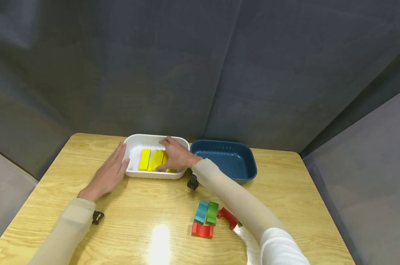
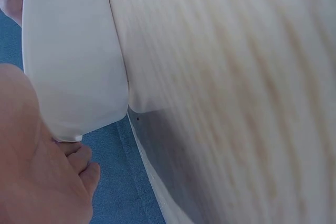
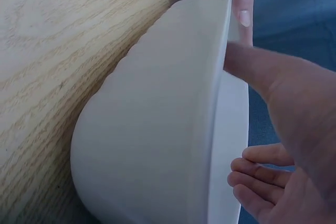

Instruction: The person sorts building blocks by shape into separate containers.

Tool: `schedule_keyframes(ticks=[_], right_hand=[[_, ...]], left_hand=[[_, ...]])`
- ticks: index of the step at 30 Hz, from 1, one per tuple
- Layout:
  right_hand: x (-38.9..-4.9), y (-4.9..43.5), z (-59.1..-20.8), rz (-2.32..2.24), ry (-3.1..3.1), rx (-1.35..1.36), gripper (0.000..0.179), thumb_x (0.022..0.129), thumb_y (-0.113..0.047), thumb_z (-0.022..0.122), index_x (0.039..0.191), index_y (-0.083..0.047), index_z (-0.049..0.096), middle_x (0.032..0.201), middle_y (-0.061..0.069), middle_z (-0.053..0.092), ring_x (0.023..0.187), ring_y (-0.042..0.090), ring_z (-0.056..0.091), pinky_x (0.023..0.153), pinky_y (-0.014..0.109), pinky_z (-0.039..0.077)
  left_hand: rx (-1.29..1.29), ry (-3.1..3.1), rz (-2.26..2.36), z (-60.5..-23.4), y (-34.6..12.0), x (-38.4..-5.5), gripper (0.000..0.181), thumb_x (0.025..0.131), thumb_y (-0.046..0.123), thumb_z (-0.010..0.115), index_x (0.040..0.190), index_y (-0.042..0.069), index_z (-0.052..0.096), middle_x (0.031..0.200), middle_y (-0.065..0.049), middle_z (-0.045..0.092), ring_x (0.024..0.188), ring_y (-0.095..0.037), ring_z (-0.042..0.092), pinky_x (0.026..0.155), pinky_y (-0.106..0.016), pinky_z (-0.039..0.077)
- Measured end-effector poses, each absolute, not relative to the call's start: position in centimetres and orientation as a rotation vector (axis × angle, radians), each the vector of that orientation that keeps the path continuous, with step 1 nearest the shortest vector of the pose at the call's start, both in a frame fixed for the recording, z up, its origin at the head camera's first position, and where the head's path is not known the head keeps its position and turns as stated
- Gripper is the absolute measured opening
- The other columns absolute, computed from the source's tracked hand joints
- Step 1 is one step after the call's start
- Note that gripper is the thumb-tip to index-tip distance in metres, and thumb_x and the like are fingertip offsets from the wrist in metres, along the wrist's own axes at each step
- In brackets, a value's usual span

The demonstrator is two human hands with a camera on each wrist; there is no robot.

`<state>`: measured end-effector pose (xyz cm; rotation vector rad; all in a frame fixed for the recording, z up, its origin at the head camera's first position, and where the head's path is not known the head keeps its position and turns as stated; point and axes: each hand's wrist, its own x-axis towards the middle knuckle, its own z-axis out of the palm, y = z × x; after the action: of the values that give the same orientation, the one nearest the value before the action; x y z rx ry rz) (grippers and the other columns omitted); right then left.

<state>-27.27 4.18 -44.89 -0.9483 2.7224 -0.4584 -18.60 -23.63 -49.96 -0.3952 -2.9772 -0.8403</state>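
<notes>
A white tray stands near the back of the table, with several yellow blocks inside, among them a flat one at the left. My left hand rests with straight fingers against the tray's left end. Over the tray's right half reaches my right hand, its thumb toward the near wall and its fingers toward the far wall. Between them lie a yellow block and a darker yellow one, partly hidden by the hand. In the right wrist view, the fingers are loosely bent inside the rim, holding nothing visible.
A dark blue basket stands just right of the tray. Nearer me lie a teal block, a green block, a red block and another red block by the right forearm. A grey curtain hangs behind the table.
</notes>
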Motion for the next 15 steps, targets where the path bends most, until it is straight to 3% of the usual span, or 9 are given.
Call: schedule_keyframes(ticks=[15], right_hand=[[-26.5, 6.5, -44.2, -0.509, 2.777, -0.991, 0.084, 0.098, -0.053, 0.076, 0.162, -0.007, 0.045, 0.16, 0.01, 0.048, 0.143, 0.026, 0.047, 0.121, 0.04, 0.044]], left_hand=[[-0.395, -2.975, -0.83, -50.1, -23.6, -18.9, 0.07, 0.118, 0.043, 0.024, 0.172, 0.006, 0.0, 0.18, -0.009, -0.01, 0.164, -0.045, 0.01, 0.13, -0.066, 0.017]])
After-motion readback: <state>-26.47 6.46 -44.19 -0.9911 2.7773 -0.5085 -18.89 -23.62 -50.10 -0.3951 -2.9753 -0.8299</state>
